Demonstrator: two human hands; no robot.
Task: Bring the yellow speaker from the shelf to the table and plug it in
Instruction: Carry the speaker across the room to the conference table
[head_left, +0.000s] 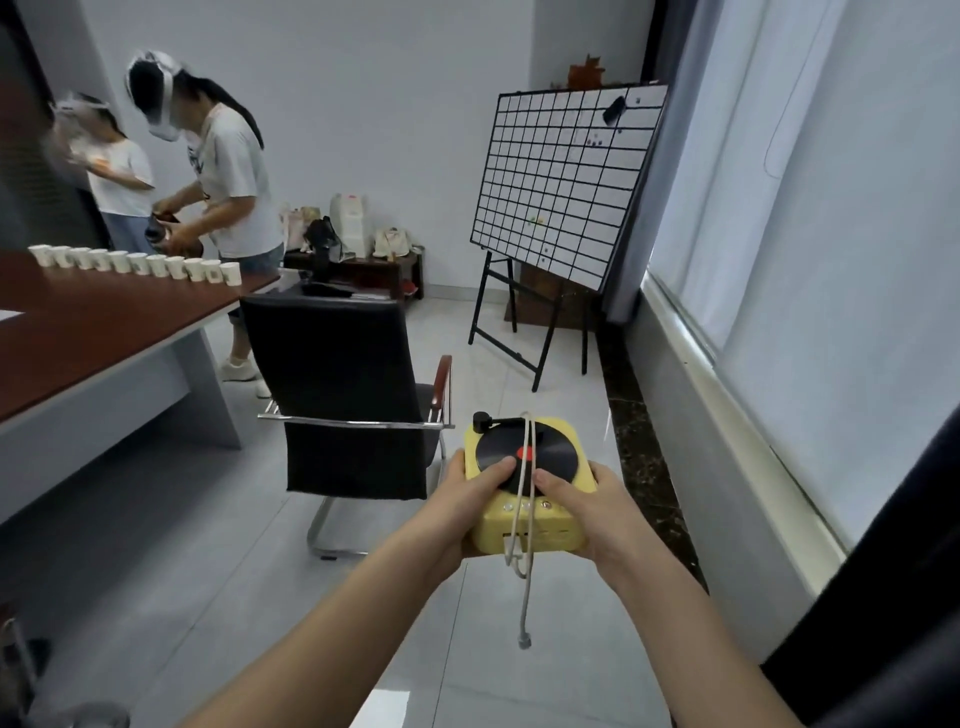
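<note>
I carry the yellow speaker (530, 525), a small box shaped like a record player with a black disc on top, in both hands above the floor. My left hand (457, 512) grips its left side with the thumb on the disc. My right hand (592, 509) grips its right side, thumb pressing the white cable (528, 571) against the top. The cable runs over the disc and hangs down in front, its plug end dangling free. The dark red table (78, 332) stretches away to my left.
A black office chair (343, 395) stands just ahead, beside the table. A row of white paper cups (135, 262) lines the table's far edge, where two people stand. A gridded whiteboard on an easel (561, 187) leans at the right, by the window wall.
</note>
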